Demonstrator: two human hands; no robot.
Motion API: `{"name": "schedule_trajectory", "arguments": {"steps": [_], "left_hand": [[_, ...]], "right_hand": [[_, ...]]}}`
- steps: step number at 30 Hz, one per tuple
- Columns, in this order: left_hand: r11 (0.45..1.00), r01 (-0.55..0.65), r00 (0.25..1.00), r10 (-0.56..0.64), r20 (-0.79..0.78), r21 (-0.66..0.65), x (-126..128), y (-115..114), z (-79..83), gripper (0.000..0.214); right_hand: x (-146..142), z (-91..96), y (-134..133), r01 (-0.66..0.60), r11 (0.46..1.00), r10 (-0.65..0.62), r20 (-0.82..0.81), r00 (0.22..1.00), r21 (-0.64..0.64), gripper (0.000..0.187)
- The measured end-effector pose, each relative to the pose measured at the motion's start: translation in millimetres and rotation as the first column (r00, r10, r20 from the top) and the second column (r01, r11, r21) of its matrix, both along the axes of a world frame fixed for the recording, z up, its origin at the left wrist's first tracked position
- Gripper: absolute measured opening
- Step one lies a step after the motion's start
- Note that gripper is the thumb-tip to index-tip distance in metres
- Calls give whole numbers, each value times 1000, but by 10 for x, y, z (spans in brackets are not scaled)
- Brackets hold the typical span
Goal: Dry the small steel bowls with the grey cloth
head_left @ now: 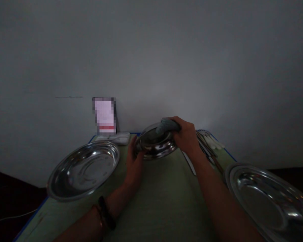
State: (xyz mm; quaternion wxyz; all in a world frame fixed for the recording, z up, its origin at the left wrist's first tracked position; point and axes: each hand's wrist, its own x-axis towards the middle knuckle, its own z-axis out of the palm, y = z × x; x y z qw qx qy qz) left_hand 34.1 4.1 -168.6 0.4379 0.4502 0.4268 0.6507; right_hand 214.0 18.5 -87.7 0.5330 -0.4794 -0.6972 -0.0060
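A shiny metal bowl (pixel 158 149) is held tilted above the middle of the table. My left hand (pixel 135 159) grips its left rim, with the thumb towards the near side. In my right hand (pixel 187 136) is a bunched grey-green cloth (pixel 166 125), which lies over the bowl's upper right rim. The right fingers are partly hidden behind the cloth and bowl. To the left lies a large, empty steel basin (pixel 83 169); a second steel basin (pixel 262 201) sits at the near right, cut off by the frame edge.
Several utensils with white, dark and brown handles (pixel 209 144) lie at the far right of the green table (pixel 164 201). A screen device (pixel 105 116) leans on the wall above a white tray (pixel 122 138). A white cable (pixel 13 217) hangs at the left.
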Motion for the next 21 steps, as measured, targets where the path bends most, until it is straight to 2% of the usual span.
{"name": "schedule_trajectory", "arguments": {"steps": [2,4,10,15,18,21], "left_hand": [[997,-7,996,14,-90,77,23,-37,34,50],[996,-3,989,16,-146,89,42,-62,53,47],[1000,4,972,3,-237,30,29,-21,46,42],[997,12,965,9,-263,78,7,29,-17,44],[995,15,963,13,-269,103,2,24,-32,45],[995,9,963,17,-267,97,-12,30,-36,46]], "right_hand": [[-24,70,-49,-45,999,42,88,995,30,51],[-62,96,-76,-55,998,50,114,992,38,56],[-126,94,-100,23,1000,-23,74,997,10,49],[-137,80,-90,63,998,-64,41,997,21,46],[-100,23,-40,58,997,-57,-27,998,45,42],[-66,-159,37,101,995,-99,-190,977,1,34]]}}
